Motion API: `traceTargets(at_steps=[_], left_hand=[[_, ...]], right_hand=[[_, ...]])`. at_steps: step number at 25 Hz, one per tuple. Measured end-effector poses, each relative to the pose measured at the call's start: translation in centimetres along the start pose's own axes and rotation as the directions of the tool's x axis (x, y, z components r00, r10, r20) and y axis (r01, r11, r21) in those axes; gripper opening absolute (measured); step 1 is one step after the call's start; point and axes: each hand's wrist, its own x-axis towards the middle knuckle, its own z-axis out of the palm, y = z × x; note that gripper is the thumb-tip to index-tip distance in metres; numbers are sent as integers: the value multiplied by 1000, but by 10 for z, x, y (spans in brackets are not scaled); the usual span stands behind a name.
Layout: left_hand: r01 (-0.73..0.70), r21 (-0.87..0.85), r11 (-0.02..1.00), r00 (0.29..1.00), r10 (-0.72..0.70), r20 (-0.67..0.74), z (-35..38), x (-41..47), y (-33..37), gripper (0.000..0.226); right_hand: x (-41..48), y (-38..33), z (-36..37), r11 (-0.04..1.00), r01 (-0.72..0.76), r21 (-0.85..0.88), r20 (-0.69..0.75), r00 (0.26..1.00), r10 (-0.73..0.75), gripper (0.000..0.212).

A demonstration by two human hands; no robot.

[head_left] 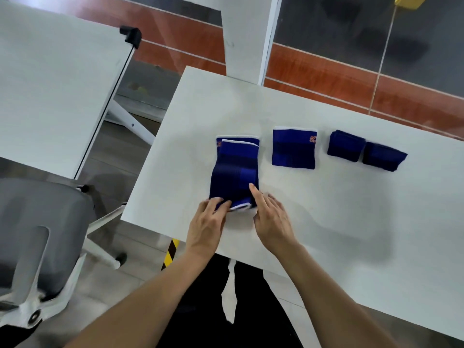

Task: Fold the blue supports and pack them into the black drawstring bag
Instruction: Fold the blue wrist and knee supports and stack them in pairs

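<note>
A person stands at a white table [326, 234], seen from above, both bare forearms reaching forward. On the table near its left end lies a long blue elastic support [234, 172] with white-trimmed ends; a second one of the same kind appears to lie under it, its far white edge showing just beyond. The left hand [207, 222] pinches the near left corner of this support between thumb and fingers. The right hand [271, 217] rests on the near right corner, index finger stretched out flat on the fabric, the other fingers loosely curled beside it.

To the right, apart from this pile, sits a folded blue support [293, 148] with a white far edge and a small orange logo. Further right lie two smaller dark-blue folded supports [346, 146] [383, 156], touching each other at a corner. A grey office chair [37, 234] stands to the left of the table.
</note>
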Motion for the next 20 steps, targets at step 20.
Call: traceTargets(at_steps=[20], left_hand=[[42,70,997,968,-58,245,-39,-8,-54,55]], right_hand=[[-85,-5,23,972,-119,-203,-173,981,84,22]])
